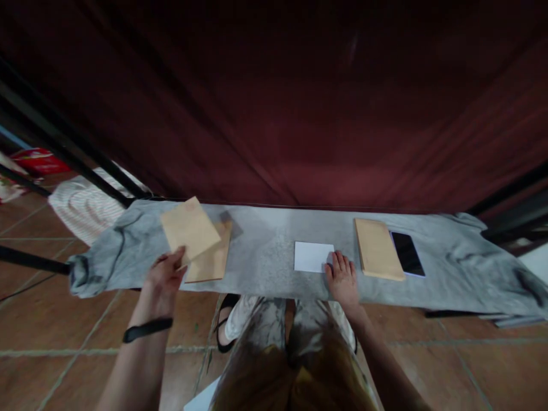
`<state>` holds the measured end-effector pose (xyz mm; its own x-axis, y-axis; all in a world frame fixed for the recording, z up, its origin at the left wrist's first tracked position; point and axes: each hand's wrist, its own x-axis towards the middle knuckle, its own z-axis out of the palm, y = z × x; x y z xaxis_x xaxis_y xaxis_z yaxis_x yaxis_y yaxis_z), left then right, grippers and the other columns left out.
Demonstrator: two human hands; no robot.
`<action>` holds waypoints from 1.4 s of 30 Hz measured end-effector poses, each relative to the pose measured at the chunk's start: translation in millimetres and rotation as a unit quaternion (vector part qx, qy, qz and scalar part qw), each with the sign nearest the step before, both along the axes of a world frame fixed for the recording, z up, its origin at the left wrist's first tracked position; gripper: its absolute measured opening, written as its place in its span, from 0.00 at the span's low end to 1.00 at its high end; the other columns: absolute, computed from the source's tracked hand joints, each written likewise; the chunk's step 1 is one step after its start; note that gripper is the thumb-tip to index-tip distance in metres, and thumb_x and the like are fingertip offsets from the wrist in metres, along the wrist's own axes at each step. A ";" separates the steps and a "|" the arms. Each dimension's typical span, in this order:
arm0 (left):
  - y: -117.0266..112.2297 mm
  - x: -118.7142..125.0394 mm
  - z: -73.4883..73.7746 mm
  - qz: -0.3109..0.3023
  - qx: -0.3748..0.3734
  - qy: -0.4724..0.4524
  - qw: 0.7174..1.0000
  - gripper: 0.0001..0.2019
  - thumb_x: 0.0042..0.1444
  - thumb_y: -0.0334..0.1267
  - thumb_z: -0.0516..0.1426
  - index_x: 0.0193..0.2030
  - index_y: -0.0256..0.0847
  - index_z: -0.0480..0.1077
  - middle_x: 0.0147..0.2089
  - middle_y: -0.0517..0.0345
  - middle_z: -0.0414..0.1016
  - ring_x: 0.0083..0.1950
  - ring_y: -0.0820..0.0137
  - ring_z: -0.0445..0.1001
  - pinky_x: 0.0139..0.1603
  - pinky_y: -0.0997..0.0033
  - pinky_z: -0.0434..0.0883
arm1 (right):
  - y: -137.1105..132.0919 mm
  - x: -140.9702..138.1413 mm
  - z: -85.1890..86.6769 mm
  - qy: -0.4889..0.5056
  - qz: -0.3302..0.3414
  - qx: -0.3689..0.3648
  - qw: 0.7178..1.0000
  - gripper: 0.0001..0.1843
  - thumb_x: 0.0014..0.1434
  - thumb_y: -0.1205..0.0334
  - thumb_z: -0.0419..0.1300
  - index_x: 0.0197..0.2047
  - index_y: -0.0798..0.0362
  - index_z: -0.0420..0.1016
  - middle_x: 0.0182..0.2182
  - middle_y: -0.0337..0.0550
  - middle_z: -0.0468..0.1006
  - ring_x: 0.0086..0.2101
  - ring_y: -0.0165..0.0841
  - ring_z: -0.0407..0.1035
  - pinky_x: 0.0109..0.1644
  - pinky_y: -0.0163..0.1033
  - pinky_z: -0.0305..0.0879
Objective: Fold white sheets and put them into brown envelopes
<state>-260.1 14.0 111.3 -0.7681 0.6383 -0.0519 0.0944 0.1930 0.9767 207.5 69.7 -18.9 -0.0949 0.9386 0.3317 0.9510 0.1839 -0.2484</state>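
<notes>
My left hand (165, 274) is closed on the corner of a tan envelope (189, 229), held tilted just above a stack of tan envelopes (211, 260) on the left of the table. My right hand (342, 277) lies flat with fingers spread on the grey cloth, its fingertips touching the lower right corner of a white sheet of paper (313, 256). A black band circles my left wrist.
A narrow table under a grey cloth (265, 240) runs across the view. A second stack of tan envelopes (378, 249) and a black phone (407, 253) lie to the right. A dark red curtain (299, 114) hangs behind. Brown floor tiles and black frame bars (64, 148) surround the table.
</notes>
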 end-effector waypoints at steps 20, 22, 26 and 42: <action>5.9 278.6 -51.3 -0.103 0.091 -0.519 0.844 0.09 0.50 0.28 0.68 0.36 0.38 0.73 0.37 0.56 0.84 0.38 0.69 0.82 0.43 0.71 0.78 | -30.8 -73.4 77.2 0.720 0.004 -0.294 0.628 0.20 0.48 0.48 0.65 0.41 0.49 0.78 0.33 0.39 0.83 0.30 0.35 0.75 0.32 0.36 0.70; -1.2 272.0 -50.8 -0.101 0.070 -0.533 0.837 0.09 0.51 0.27 0.67 0.37 0.38 0.73 0.38 0.56 0.83 0.38 0.70 0.82 0.42 0.73 0.78 | -28.1 -70.9 79.3 0.719 0.019 -0.317 0.618 0.19 0.47 0.50 0.64 0.41 0.50 0.78 0.32 0.39 0.83 0.28 0.34 0.75 0.31 0.36 0.70; -15.9 258.8 -52.7 -0.067 0.027 -0.546 0.835 0.13 0.49 0.24 0.67 0.30 0.40 0.67 0.30 0.63 0.79 0.30 0.75 0.79 0.35 0.77 0.75 | -22.2 -64.8 80.2 0.692 0.041 -0.370 0.619 0.17 0.45 0.52 0.66 0.37 0.51 0.79 0.27 0.38 0.82 0.26 0.33 0.74 0.29 0.35 0.68; -27.5 238.2 -54.0 -0.393 -0.014 0.128 0.910 0.19 0.54 0.42 0.65 0.52 0.41 0.75 0.56 0.44 0.78 0.60 0.53 0.75 0.62 0.51 0.70 | -6.0 -43.6 49.2 0.483 0.067 -0.212 0.847 0.15 0.54 0.60 0.53 0.41 0.50 0.78 0.34 0.38 0.83 0.39 0.36 0.74 0.43 0.38 0.70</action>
